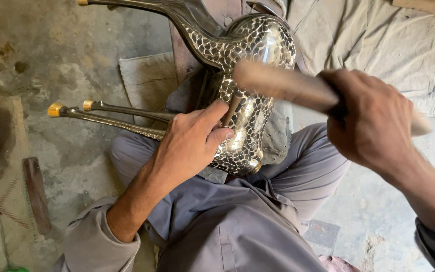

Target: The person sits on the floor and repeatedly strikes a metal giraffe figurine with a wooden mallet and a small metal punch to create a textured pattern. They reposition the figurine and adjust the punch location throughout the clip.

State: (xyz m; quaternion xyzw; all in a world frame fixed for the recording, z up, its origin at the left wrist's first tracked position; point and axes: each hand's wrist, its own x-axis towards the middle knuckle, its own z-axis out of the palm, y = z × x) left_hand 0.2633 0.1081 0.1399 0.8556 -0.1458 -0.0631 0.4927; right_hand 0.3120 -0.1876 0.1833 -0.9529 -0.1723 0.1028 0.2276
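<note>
Seated on the floor [76, 55], the person braces a scale-patterned metal animal figure [250, 60] across the lap, left hand [192, 141] pinching a small punch [231, 108] against its body while the right hand [373, 121] grips a blurred wooden mallet [283, 83] tightly.

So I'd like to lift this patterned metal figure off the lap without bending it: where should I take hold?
Probably by the broad rounded body, with both hands coming from its two sides. The thin legs stick out leftward and look likelier to bend. The left hand already steadies the lower body, holding a punch there.
</note>
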